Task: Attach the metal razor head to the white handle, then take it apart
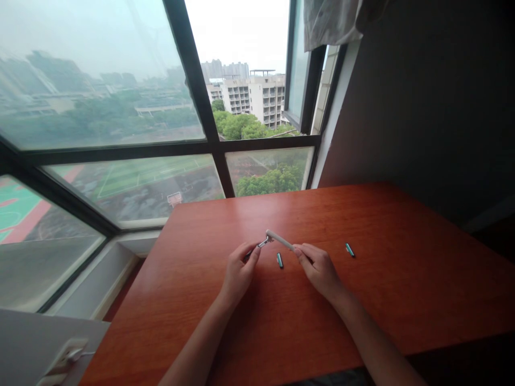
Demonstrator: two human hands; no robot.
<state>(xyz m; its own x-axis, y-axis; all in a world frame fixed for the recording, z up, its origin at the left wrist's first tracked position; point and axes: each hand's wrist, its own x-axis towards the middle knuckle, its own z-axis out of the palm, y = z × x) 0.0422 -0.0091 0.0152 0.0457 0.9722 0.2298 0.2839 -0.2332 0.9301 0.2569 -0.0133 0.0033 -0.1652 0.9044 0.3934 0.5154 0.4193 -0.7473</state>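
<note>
Holding a slim white plastic razor handle (pixel 280 240) with a small metal fitting at its upper-left end, just above the middle of the frame, the right hand (pixel 319 268) pinches the lower end between thumb and fingers, which are closed on it. The left hand (pixel 240 271) has its fingertips closed on a small dark piece at that metal end; what it is, is too small to tell. Good practice, as I judge it, is a steady right-hand grip and a straight, gentle left-hand motion along the handle's axis. One short teal blade cartridge (pixel 279 260) lies on the reddish-brown wooden table (pixel 402 300) between the hands; a second teal cartridge (pixel 350 249) lies further right. Dark-framed windows (pixel 209 145) fill the upper left.
</note>
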